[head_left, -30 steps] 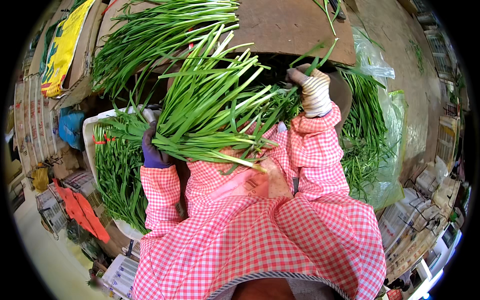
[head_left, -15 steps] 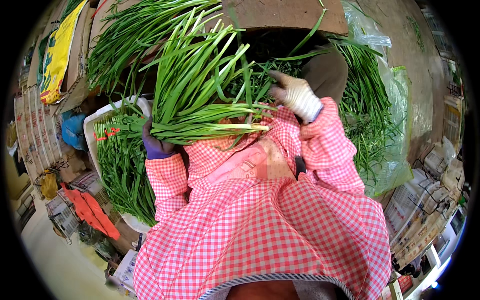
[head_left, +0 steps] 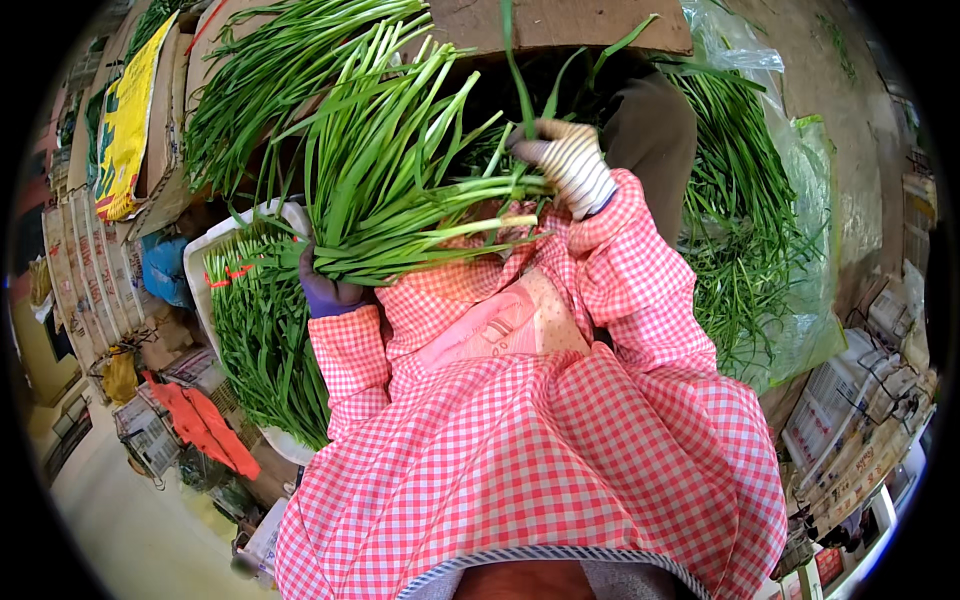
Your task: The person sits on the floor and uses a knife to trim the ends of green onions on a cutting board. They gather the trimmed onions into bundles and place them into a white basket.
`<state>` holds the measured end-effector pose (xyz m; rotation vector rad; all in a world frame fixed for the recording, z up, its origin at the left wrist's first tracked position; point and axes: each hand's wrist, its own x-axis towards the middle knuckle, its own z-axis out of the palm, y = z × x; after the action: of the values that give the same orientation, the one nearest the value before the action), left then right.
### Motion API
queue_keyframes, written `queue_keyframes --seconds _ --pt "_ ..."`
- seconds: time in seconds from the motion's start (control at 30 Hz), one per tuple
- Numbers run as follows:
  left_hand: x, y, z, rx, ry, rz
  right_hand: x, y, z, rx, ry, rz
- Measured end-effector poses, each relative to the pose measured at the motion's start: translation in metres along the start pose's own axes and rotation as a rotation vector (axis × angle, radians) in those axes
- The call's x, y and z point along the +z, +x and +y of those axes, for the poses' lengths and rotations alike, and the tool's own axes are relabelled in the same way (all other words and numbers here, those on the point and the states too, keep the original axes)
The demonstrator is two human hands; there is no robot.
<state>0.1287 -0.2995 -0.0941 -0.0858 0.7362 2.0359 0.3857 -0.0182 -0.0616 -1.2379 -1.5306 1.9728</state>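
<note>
Head view: my left grip point(head_left: 330, 292) clamps the chive bunch point(head_left: 390, 190); my right grip point(head_left: 570, 165) pinches its leaves.

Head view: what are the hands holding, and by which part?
A bunch of long green leaves. The left hand grips its lower stalk end; the right hand holds leaves on the bunch's right side.

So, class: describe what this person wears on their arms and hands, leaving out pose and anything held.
Both arms are in loose sleeves of red-and-white checked cloth, matching the apron, gathered at the wrists. The left hand wears a purple glove. The right hand wears a white knitted work glove with a fine dotted pattern and a blue cuff edge.
</note>
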Motion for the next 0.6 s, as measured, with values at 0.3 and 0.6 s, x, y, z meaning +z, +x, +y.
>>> queue_keyframes --seconds 0.3,0.6 --pt "-0.008 0.001 0.003 -0.04 -0.034 -0.016 -0.117 0.012 -0.01 -0.264 -0.006 0.328" --pt "-0.004 0.005 0.0 -0.023 0.005 -0.056 -0.137 -0.014 -0.029 -0.341 -0.853 0.219"
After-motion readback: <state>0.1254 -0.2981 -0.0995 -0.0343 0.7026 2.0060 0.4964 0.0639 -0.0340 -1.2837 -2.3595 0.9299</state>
